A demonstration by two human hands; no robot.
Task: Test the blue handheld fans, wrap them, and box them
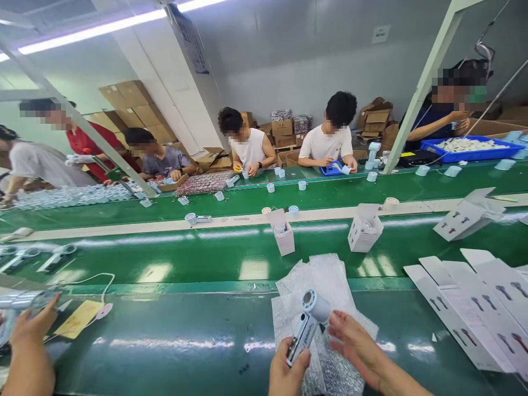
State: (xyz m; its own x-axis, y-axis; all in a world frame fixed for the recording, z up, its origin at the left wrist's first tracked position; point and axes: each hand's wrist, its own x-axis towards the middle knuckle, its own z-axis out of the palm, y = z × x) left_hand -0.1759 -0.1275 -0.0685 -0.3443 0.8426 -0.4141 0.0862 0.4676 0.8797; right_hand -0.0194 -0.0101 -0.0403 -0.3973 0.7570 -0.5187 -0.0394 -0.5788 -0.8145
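Green bench (173, 341), near edge: left hand (286, 374) grips unbagged handheld fan (307, 324), right hand (357, 346) open over bubble bags (325, 275); flat cartons (474, 308) right, unfolded.

Handheld fan (307, 322): smooth matt pale plastic body with a dark glossy panel on the handle; bubble-wrap bags (325, 280) beneath: clear, dimpled plastic film; worktop (185, 341): glossy green surface reflecting the lights; flat cartons (474, 308): matt white printed cardboard.
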